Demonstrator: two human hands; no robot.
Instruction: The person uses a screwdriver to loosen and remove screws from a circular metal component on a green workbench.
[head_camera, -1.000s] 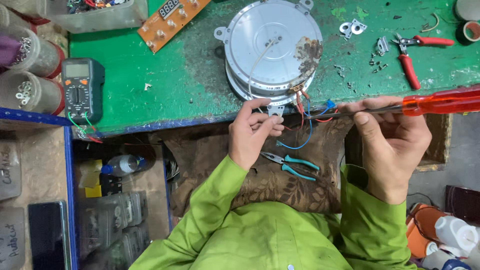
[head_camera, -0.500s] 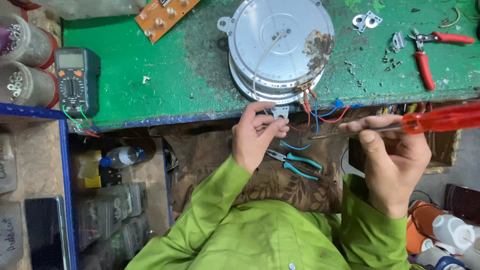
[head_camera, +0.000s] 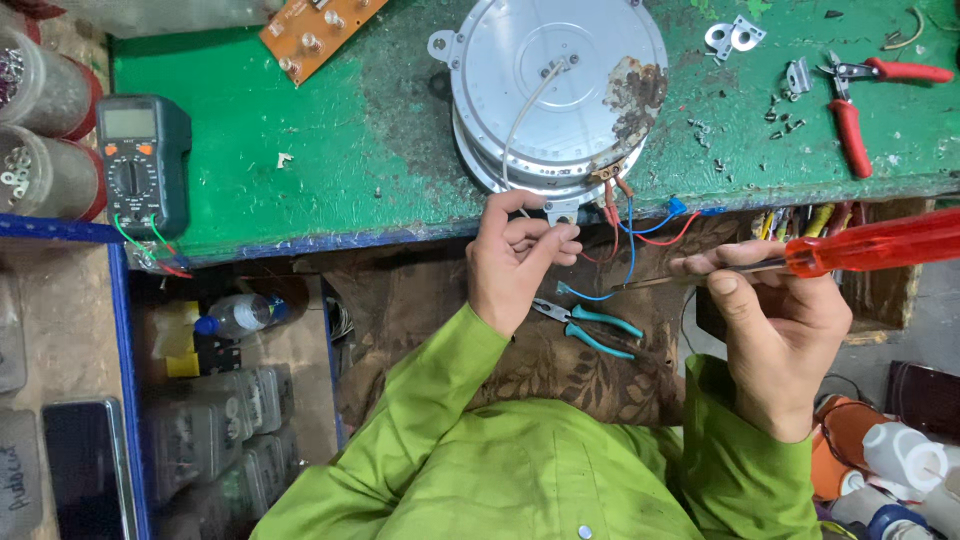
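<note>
at bench edge (head_camera: 330, 238), left hand (head_camera: 515, 262) pinches wire (head_camera: 515, 140), right hand (head_camera: 775, 325) grips screwdriver (head_camera: 860, 245).

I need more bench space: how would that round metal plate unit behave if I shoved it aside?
The round metal unit looks thick and solid, so probably heavy. It lies flat and seems unlikely to roll. Its wires run down toward the left hand, so they may tug.

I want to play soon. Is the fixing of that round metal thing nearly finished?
Not yet. The round metal plate lies on the green bench with screws out. The left hand pinches a tab at its rim; the right hand holds a red screwdriver. Red and blue wires hang loose.
</note>
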